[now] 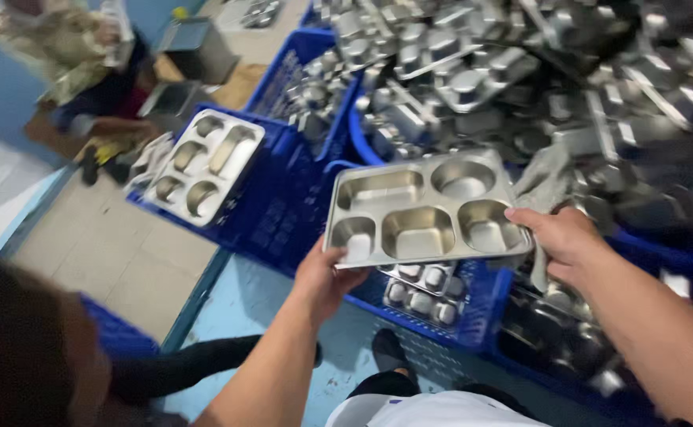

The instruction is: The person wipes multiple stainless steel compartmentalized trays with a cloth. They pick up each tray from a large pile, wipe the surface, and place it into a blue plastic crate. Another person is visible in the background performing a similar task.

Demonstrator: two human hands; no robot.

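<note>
I hold a stainless steel compartment tray (421,209) level in front of me, its hollows facing up. My left hand (326,273) grips its near left corner. My right hand (558,233) grips its right edge, and a grey cloth (538,186) hangs by that hand. The tray hovers above a blue plastic crate (473,312) that holds more steel trays (425,292).
A big heap of steel trays (520,71) fills the upper right. Left of it stand blue crates (279,170), one with a stack of trays (204,166) on top. A person (85,63) sits at the far left on the tiled floor. Dark hair (22,348) is at lower left.
</note>
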